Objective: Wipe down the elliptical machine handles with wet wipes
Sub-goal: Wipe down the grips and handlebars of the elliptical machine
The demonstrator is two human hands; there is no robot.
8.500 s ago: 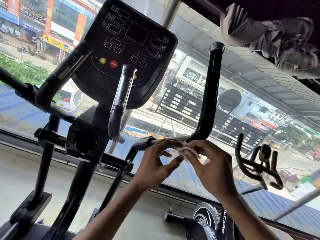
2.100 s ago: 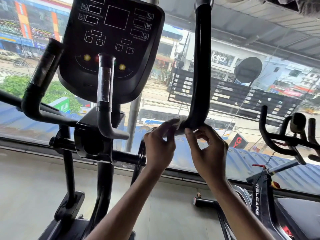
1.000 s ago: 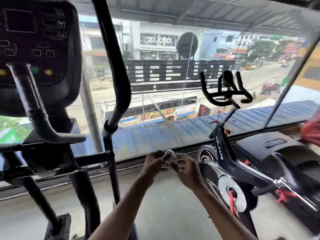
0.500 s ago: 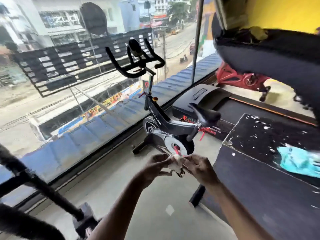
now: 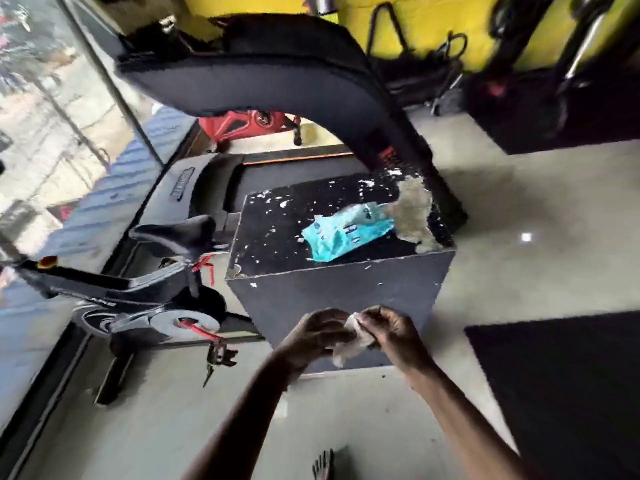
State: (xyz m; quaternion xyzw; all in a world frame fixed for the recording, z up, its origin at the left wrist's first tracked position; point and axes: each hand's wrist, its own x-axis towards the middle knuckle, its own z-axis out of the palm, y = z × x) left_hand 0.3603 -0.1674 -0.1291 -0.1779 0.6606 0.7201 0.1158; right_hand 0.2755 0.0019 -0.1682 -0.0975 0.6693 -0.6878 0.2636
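Head view shows the left hand [image 5: 320, 336] and right hand [image 5: 391, 329] together, both pinching a crumpled white wipe [image 5: 353, 341] before the black box [image 5: 332, 296]. The teal wipes pack [image 5: 346, 233] lies on top. No elliptical handle is in sight; probably they need a fresh wipe next.

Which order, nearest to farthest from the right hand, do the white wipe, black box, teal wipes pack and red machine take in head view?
1. white wipe, pinched in the right hand
2. black box, just beyond
3. teal wipes pack, on the box's top
4. red machine, far behind
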